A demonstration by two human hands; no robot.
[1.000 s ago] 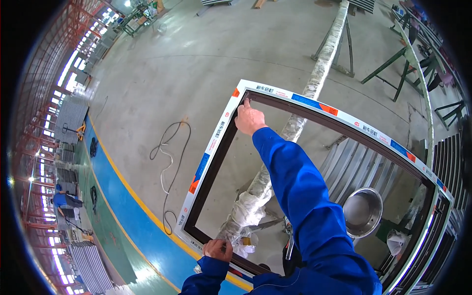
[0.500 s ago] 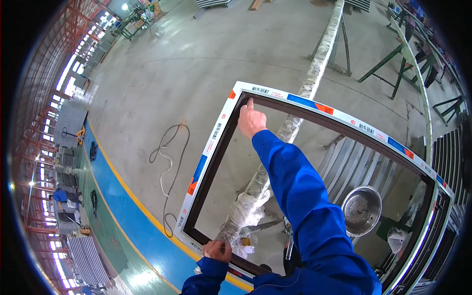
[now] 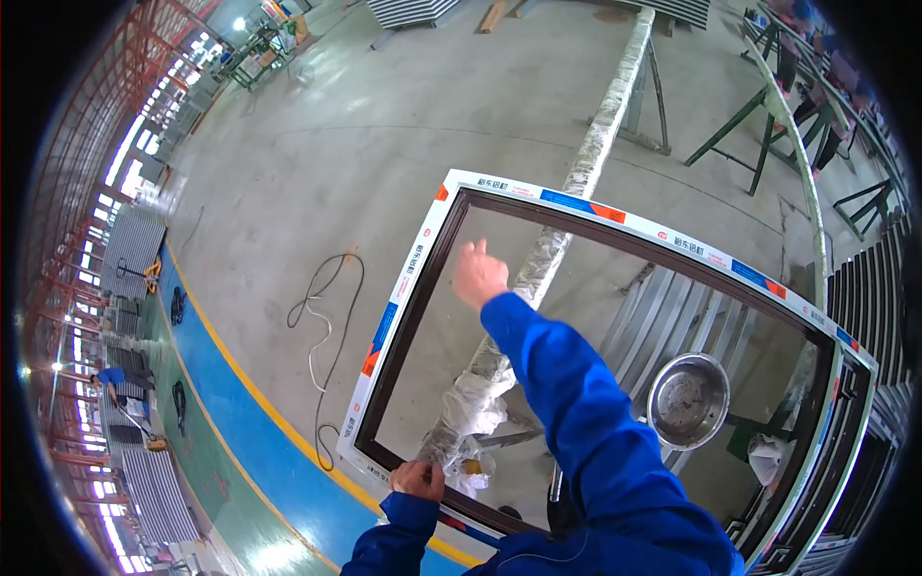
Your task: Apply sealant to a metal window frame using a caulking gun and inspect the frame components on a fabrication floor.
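A rectangular window frame (image 3: 389,331), dark brown inside and covered with white, blue and orange protective film, lies in front of me across a wrapped rail. My left hand (image 3: 418,480) is closed over its near-left bar, close to the corner. Over the frame's opening, clear of its bars, hovers my right hand (image 3: 480,276). Its fingers are bent in and slightly blurred; whether something small is between them cannot be made out. Beneath the opening runs the film-wrapped support rail (image 3: 543,264).
A metal bowl (image 3: 689,401) sits below the frame's right half, near stacked grey profiles (image 3: 663,322). Green trestles (image 3: 740,134) stand at the far right. A cable (image 3: 336,317) lies looped on the floor at left. A person in blue (image 3: 120,377) is at the far left.
My right hand has left the frame's far-left inner corner and drawn back toward me over the opening. My left hand keeps its hold on the near bar. The view has shifted slightly.
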